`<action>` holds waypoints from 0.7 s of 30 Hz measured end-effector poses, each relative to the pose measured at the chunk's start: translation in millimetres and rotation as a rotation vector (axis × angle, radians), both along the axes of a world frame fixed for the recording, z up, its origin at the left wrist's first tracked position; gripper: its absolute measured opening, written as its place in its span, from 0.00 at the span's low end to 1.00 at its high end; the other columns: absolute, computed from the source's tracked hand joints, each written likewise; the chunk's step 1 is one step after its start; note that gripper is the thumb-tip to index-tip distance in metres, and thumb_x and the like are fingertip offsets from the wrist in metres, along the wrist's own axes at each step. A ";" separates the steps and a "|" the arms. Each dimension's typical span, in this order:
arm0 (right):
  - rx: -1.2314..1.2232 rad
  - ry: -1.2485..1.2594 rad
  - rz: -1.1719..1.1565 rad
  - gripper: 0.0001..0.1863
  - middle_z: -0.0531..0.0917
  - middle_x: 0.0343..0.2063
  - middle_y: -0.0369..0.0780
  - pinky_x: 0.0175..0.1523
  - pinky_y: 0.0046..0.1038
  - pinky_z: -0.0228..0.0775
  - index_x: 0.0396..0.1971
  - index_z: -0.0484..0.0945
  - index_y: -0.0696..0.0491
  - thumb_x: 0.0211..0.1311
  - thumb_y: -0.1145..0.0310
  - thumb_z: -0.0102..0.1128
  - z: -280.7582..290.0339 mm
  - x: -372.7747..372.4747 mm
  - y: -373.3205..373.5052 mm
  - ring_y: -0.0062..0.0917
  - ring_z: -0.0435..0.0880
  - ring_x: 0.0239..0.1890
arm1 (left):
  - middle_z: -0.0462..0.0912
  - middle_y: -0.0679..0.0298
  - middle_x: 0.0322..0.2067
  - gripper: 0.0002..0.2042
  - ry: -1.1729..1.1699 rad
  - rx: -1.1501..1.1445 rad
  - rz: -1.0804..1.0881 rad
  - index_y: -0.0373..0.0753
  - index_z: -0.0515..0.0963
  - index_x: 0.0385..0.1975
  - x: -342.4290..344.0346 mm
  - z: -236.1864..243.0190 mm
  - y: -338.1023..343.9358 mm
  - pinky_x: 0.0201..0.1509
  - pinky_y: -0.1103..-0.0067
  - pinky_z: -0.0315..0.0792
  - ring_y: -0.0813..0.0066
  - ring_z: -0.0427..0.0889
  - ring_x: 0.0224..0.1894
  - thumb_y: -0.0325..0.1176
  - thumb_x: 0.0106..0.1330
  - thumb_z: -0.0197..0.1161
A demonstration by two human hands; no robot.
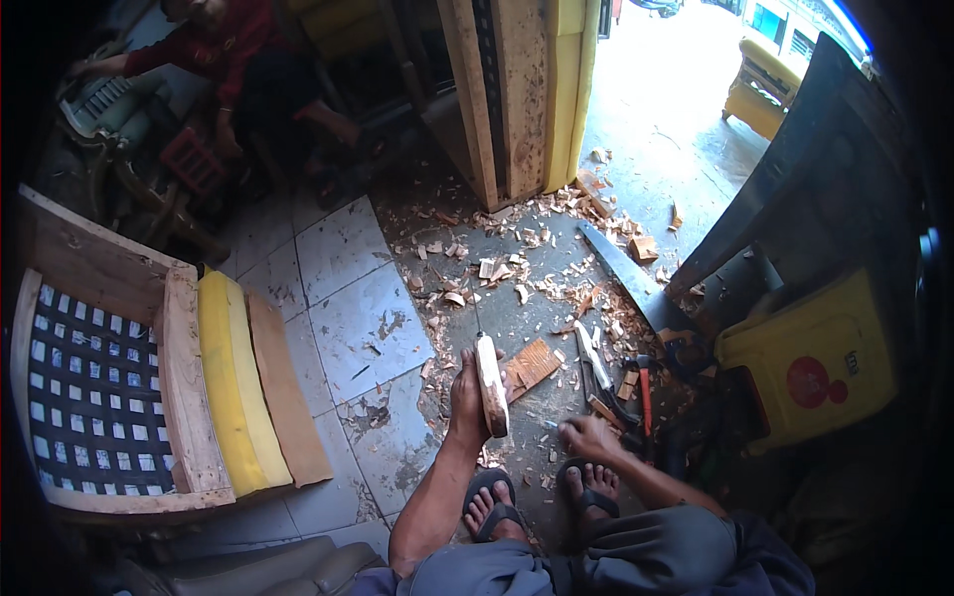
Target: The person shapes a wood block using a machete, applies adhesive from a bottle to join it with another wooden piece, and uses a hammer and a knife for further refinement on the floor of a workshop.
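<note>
Evidently, shaping of the wood piece point(493, 389) is the step in hand, judging by the chips point(497, 268) strewn over the floor point(517, 318). The piece is in the left hand point(465, 397), its grip closed on one long side, ahead of the left foot point(492, 505); whether its near end touches the floor cannot be told. The right hand point(589, 437) is low beside the tools, fingers curled — a small pale tip shows by them, but whether the grip holds anything cannot be determined. Within reach lie a white tool point(586, 348) and an orange-handled tool point(645, 402); the saw point(631, 278) lies farther out. In this assessment, the next move calls for a cutting tool secured in the right hand — and a steady left grip, fingers clear of the cut.
</note>
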State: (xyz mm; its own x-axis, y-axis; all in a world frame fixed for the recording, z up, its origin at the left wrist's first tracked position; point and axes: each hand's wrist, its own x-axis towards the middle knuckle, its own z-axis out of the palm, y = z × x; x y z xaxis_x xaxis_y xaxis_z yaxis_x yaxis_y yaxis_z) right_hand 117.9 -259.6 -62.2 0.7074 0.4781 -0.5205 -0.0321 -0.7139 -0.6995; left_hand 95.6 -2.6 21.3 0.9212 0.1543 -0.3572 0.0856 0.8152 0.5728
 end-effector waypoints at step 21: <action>-0.112 0.077 0.276 0.22 0.86 0.46 0.50 0.57 0.43 0.75 0.52 0.84 0.51 0.68 0.53 0.51 -28.5 -44.9 -24.0 0.47 0.84 0.51 | 0.73 0.68 0.28 0.29 0.002 -0.013 0.197 0.34 0.73 0.48 24.1 31.8 8.2 0.27 0.81 0.68 0.81 0.70 0.23 0.60 0.77 0.47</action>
